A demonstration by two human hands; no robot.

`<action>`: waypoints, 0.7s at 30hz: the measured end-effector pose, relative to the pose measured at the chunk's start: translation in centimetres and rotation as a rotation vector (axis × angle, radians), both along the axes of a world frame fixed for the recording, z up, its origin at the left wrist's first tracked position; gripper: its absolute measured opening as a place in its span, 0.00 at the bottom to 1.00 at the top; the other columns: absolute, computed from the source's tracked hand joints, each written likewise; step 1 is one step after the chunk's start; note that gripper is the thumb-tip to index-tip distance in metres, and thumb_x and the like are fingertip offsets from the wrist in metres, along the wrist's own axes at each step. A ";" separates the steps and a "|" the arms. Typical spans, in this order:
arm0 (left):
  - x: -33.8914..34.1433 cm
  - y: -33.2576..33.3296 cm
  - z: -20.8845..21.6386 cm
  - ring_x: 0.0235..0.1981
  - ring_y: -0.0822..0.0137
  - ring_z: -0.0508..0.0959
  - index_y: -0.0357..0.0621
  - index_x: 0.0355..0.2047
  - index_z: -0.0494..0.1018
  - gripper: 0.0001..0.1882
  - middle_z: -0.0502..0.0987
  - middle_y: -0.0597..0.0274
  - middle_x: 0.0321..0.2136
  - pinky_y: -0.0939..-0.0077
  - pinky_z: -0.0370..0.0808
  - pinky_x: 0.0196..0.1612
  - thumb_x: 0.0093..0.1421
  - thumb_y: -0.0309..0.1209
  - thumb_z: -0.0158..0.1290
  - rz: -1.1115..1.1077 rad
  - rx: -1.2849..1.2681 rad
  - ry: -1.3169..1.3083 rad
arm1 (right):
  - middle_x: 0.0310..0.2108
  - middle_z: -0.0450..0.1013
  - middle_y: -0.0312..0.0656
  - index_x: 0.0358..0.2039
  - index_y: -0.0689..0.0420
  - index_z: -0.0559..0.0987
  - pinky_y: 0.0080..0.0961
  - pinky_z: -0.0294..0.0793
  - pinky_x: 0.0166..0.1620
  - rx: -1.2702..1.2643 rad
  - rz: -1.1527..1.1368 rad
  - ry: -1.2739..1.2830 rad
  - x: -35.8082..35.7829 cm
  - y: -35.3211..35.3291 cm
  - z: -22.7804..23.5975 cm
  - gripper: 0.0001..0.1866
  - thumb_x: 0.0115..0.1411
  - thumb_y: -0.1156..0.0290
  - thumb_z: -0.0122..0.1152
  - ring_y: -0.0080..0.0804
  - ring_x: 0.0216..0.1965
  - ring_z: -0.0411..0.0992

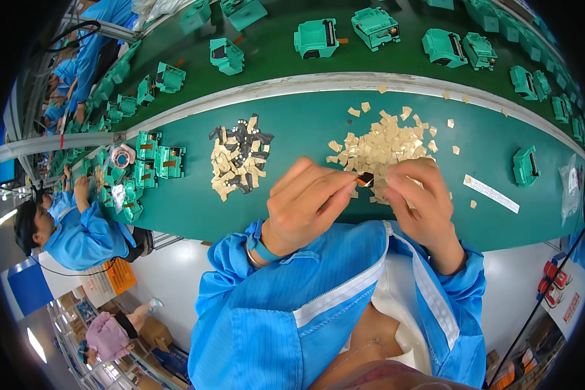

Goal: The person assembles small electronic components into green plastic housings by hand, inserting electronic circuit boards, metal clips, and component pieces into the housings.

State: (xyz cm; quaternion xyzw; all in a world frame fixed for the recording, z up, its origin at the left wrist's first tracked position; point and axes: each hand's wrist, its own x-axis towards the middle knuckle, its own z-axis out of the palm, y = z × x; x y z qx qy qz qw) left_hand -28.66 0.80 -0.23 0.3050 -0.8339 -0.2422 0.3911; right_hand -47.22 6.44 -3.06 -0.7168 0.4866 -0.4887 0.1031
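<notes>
My left hand point(309, 203) pinches a small black part with an orange strip point(365, 180) between thumb and forefinger. My right hand point(424, 201) is just to the right of that part, its fingers curled together; what they hold, if anything, is hidden. Beyond and partly behind my hands spreads a loose heap of small beige paper-like pieces point(387, 140). Left of my left hand is a second pile point(240, 156), where beige pieces mix with small black parts.
Beyond the green worktable point(182, 218) runs a rail point(292, 86), then a dark green belt carrying turquoise housings point(315, 39). More housings point(170, 161) and a tape roll point(122, 156) stand left. A single housing point(526, 166) and a white strip point(491, 194) lie right. A co-worker point(84, 234) sits left.
</notes>
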 end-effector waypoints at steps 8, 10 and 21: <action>0.3 0.4 0.3 0.21 0.72 0.73 0.33 0.31 0.77 0.07 0.77 0.59 0.22 0.80 0.67 0.23 0.49 0.18 0.58 -0.064 0.395 0.061 | 0.30 0.70 0.38 0.28 0.57 0.80 0.23 0.65 0.25 -0.368 0.025 0.130 0.1 -1.9 0.2 0.15 0.33 0.75 0.64 0.31 0.28 0.67; 0.6 0.4 -0.4 0.23 0.76 0.75 0.32 0.32 0.76 0.05 0.78 0.58 0.23 0.83 0.69 0.23 0.54 0.19 0.54 -0.143 0.661 0.215 | 0.29 0.70 0.38 0.28 0.56 0.80 0.23 0.65 0.25 -0.377 0.035 0.137 0.1 -2.0 0.4 0.16 0.33 0.74 0.64 0.31 0.28 0.67; 0.2 0.2 -0.4 0.23 0.79 0.74 0.32 0.31 0.74 0.06 0.79 0.58 0.25 0.87 0.70 0.23 0.60 0.24 0.50 -0.095 0.928 0.248 | 0.29 0.70 0.39 0.27 0.57 0.79 0.25 0.65 0.25 -0.335 0.070 0.137 -0.1 -2.0 0.4 0.15 0.33 0.75 0.64 0.34 0.29 0.68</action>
